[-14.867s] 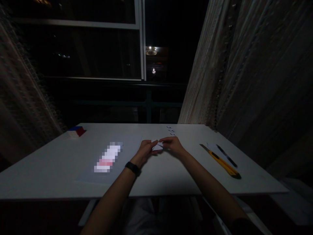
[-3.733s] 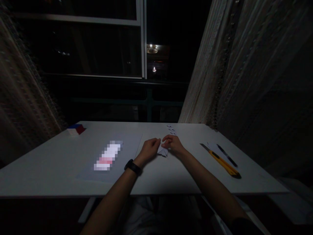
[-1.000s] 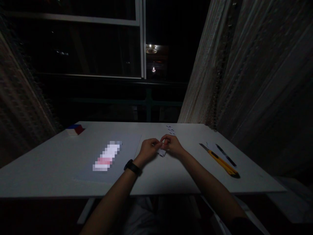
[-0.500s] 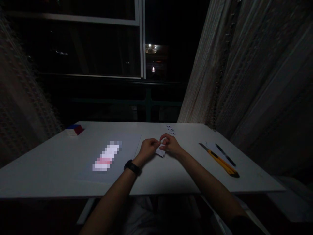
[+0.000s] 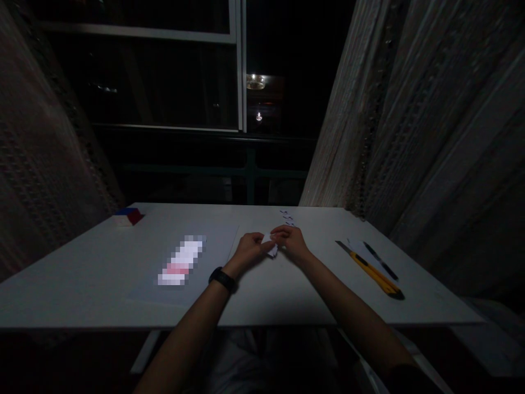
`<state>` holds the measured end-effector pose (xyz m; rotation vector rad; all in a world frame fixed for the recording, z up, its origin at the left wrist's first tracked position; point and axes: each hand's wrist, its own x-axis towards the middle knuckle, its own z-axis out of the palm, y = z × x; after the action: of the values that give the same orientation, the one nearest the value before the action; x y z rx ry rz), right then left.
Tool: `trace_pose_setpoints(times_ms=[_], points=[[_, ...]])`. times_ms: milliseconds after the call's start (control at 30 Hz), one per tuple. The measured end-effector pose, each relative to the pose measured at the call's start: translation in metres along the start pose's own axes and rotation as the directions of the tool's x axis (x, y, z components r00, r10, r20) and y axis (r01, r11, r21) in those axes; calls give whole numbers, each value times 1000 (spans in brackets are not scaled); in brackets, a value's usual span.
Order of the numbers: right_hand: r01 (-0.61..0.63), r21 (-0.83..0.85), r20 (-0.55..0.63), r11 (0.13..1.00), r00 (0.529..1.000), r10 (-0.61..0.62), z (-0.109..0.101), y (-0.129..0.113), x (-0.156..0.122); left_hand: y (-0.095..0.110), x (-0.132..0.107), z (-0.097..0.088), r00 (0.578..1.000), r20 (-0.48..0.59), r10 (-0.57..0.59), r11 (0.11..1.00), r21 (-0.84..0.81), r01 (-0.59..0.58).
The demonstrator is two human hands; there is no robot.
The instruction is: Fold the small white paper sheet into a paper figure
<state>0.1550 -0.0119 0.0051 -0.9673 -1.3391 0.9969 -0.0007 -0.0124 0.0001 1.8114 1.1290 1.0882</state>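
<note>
Between my two hands, a little above the middle of the white table (image 5: pixel 287 295), is a small folded piece of white paper (image 5: pixel 270 247). My left hand (image 5: pixel 249 249), with a black band (image 5: pixel 222 279) on its wrist, pinches the paper from the left. From the right, my right hand (image 5: pixel 292 242) grips it with thumb and fingers. The fingers partly cover the paper, so its full shape is hidden. Just beyond my right hand lie several small white paper pieces with dark marks (image 5: pixel 288 218).
On the right rest a yellow utility knife (image 5: pixel 375 276), its blade out, and a dark pen (image 5: pixel 381 261). A lit, blurred-out screen (image 5: pixel 182 261) lies on a pale sheet (image 5: pixel 221 241) at left. A red, blue and white puzzle cube (image 5: pixel 128 216) sits at the far left.
My fingers have shifted on the paper. It now shows higher between my thumbs, and my right fingers lie flatter across it. The view has moved slightly.
</note>
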Motion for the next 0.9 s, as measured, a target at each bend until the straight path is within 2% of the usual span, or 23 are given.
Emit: trace_pose_setpoints(times_ms=[200, 500, 633, 767, 900], points=[[25, -92, -24, 995, 999, -27, 2, 0, -1, 4, -1, 0, 997, 5, -72, 997, -27, 72], [153, -362, 117, 919, 986, -118, -5, 1, 0, 6, -3, -1, 985, 81, -153, 973, -163, 165], [163, -425, 123, 890, 985, -121, -6, 2, 1, 8, -3, -1, 978, 100, -184, 966, -164, 199], [169, -511, 93, 843, 986, -141, -3, 0, -1, 11, -4, 0, 980, 112, -163, 966, -183, 181], [174, -490, 113, 854, 984, -135, -3, -1, -2, 11, -5, -1, 982, 98, -162, 976, -133, 174]])
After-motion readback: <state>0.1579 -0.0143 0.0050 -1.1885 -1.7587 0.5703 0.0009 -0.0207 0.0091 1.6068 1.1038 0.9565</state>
